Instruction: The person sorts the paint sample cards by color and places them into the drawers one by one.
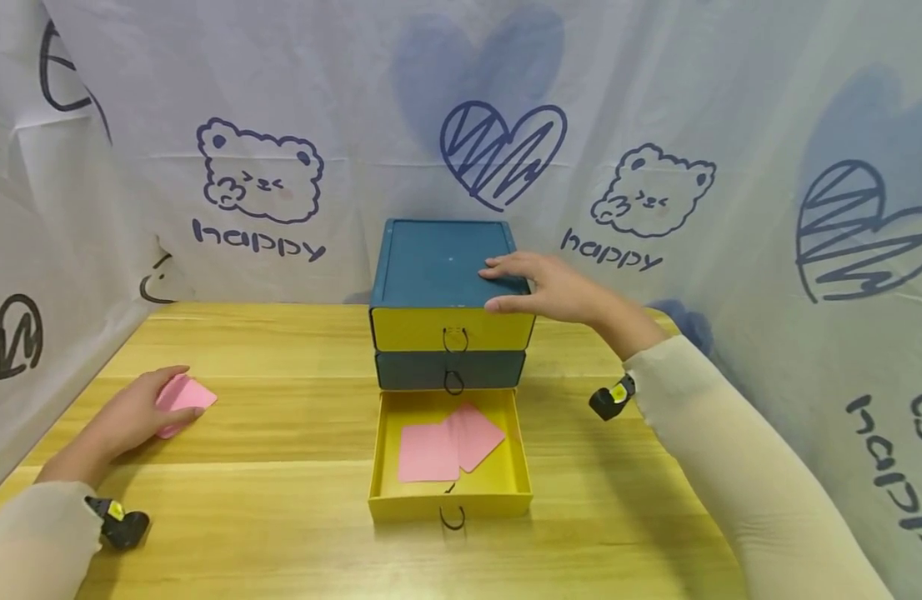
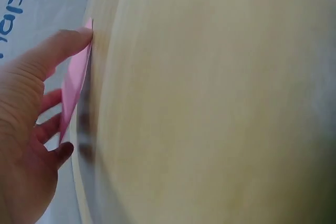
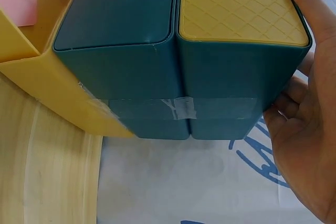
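On the left side of the table, my left hand point(image 1: 142, 408) pinches a pink card point(image 1: 187, 393) between thumb and fingers. From the left wrist, that card point(image 2: 76, 80) is seen almost edge-on, tilted over the wood. My right hand point(image 1: 554, 287) rests on the right edge of a blue drawer cabinet point(image 1: 438, 258), fingers stretched over its top and thumb at the front edge. Below, a yellow drawer point(image 1: 449, 507) is pulled out, with two overlapping pink cards point(image 1: 428, 454) lying in it. The two drawers above, yellow point(image 1: 416, 330) and dark blue-green point(image 1: 408, 370), are pushed in.
Black loop pulls point(image 1: 453, 382) hang from the drawer fronts. Clear tape point(image 3: 184, 107) joins the cabinet's units along the side. A light wooden table point(image 1: 281, 500) carries everything, and a white printed cloth point(image 1: 356, 150) stands behind and at both sides.
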Demonstrator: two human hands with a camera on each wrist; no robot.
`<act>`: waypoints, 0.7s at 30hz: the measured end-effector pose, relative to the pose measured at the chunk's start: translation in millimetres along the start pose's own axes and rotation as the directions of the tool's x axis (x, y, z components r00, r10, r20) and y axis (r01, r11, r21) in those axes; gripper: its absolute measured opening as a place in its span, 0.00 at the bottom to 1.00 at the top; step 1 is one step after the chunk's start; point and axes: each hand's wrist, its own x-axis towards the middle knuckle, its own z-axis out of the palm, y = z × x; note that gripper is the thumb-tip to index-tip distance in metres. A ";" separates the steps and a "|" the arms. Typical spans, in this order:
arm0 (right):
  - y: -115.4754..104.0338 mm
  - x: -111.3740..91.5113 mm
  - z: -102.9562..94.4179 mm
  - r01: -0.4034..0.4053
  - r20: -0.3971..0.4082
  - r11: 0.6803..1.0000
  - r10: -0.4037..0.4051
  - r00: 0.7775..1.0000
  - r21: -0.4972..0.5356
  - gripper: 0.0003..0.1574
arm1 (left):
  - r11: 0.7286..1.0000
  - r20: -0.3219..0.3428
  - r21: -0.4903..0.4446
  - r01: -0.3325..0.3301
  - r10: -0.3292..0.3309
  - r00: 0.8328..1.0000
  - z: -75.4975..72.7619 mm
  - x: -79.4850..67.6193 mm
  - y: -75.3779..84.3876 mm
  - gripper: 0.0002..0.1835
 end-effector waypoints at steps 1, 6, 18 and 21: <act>0.4 0.0 0.2 -0.001 0.001 1.000 0.001 1.000 -0.003 0.42 | 1.000 -0.009 0.010 -0.014 0.014 1.000 0.3 0.9 1.1 0.49; 1.5 0.2 2.1 -0.007 -0.001 1.000 0.007 1.000 -0.003 0.43 | 0.994 -0.012 0.108 -0.019 0.021 1.000 -0.6 3.0 8.8 0.48; 2.3 -0.9 1.9 -0.001 -0.006 1.000 0.001 1.000 0.022 0.42 | 0.997 -0.011 0.074 0.025 -0.024 1.000 -2.0 2.6 14.9 0.56; 1.7 -1.3 1.7 -0.005 -0.007 1.000 0.005 1.000 0.014 0.42 | 0.997 0.004 0.061 0.051 -0.051 0.999 -2.3 3.0 15.4 0.58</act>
